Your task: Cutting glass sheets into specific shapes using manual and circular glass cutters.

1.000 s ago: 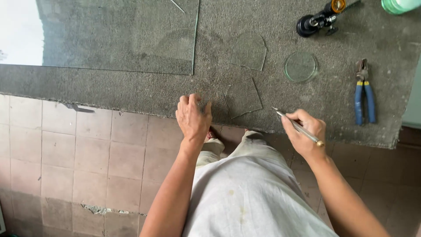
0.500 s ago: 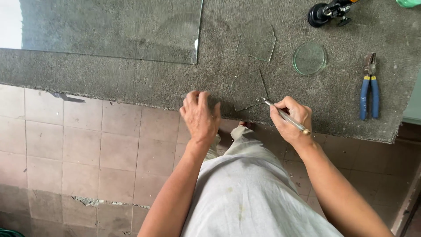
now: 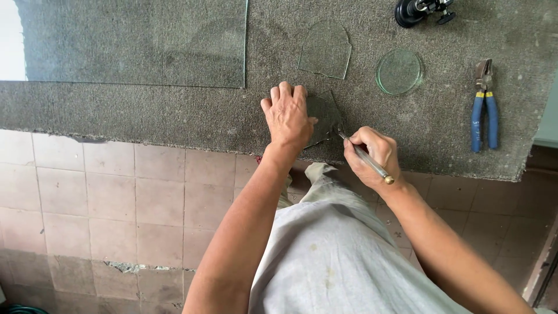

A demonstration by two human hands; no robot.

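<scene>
My left hand [image 3: 287, 116] lies flat, fingers together, pressing down on a small clear glass piece [image 3: 325, 116] on the grey carpeted table [image 3: 174, 116]. My right hand [image 3: 369, 151] grips a slim metal glass cutter [image 3: 365, 157] like a pen; its tip touches the lower right edge of that glass piece. Just beyond lies another cut glass piece with an arched top [image 3: 325, 51]. A round glass disc [image 3: 399, 71] sits to its right.
A large glass sheet [image 3: 139, 40] covers the table's far left. Blue-handled pliers [image 3: 484, 104] lie at the right. A black suction-cup tool [image 3: 418, 10] stands at the far edge. Below the table's near edge is a worn tiled floor [image 3: 104, 203].
My right hand has brought the cutter from off the table's edge up to the glass piece. My left hand stays pressed on the glass.
</scene>
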